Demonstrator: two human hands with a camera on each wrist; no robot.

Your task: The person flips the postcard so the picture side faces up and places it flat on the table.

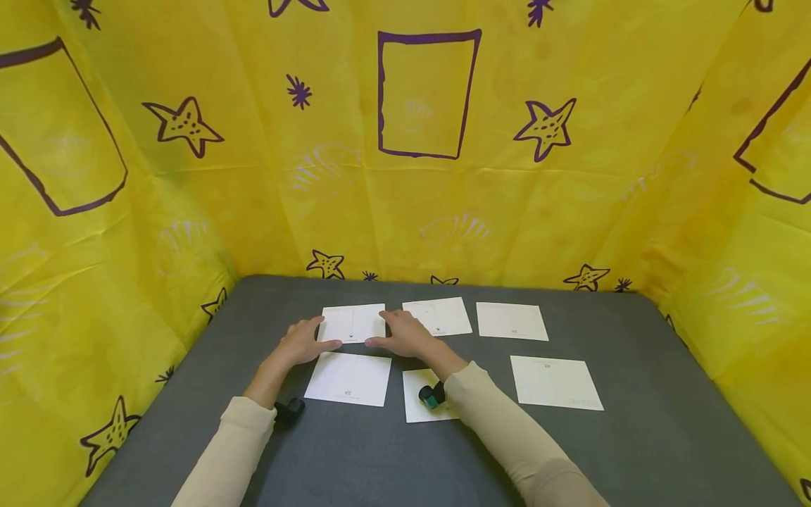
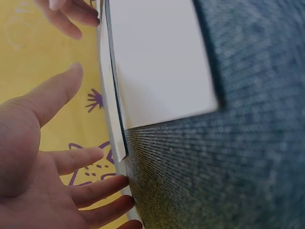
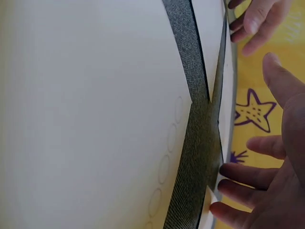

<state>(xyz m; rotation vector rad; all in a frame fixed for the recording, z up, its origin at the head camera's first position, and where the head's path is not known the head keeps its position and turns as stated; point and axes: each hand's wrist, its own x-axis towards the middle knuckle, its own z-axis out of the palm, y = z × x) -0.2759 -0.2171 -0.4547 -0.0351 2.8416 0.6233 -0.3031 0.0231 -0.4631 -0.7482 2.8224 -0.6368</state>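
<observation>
A white card with a thin line down its middle and a small dark mark lies in the back row, at the left. My left hand is at its left edge, thumb and fingers spread. At the opposite edge is my right hand, also with fingers apart. Both wrist views show the left hand and the right hand with fairly straight fingers, the tips down by the table and cards. Just in front lies another white card with a small print near its lower edge.
Two more white cards, a middle one and a right one, complete the back row. In front, one card is partly under the right forearm, another farther right. Yellow patterned cloth surrounds the dark table.
</observation>
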